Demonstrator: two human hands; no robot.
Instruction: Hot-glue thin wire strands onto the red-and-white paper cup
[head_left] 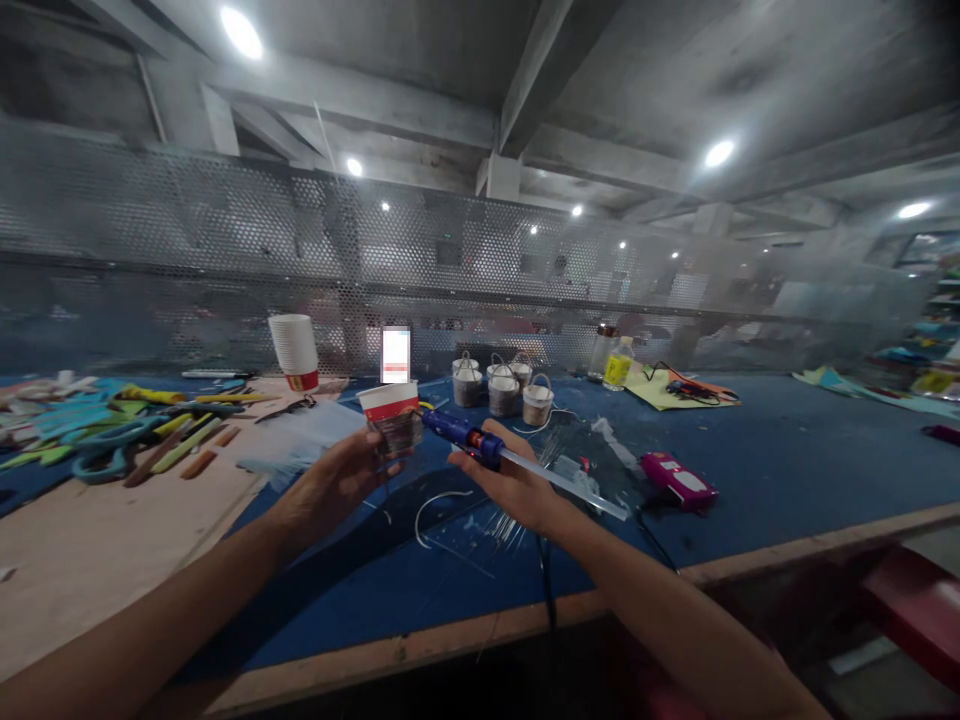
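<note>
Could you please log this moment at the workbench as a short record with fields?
Left hand: holds a white paper cup with a red band
Right hand: grips a blue hot-glue gun, nozzle at the cup
Surface: blue-covered table
Behind: four small grey buckets with wire handles; stack of white paper cups
Right of hands: pink rectangular device

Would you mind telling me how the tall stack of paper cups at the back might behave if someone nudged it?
The stack of paper cups is tall on a narrow base, so it would probably tip readily. Being paper, it is likely light and would slide or topple rather than resist. Once down, its tapered shape would probably roll in a curve.
</note>
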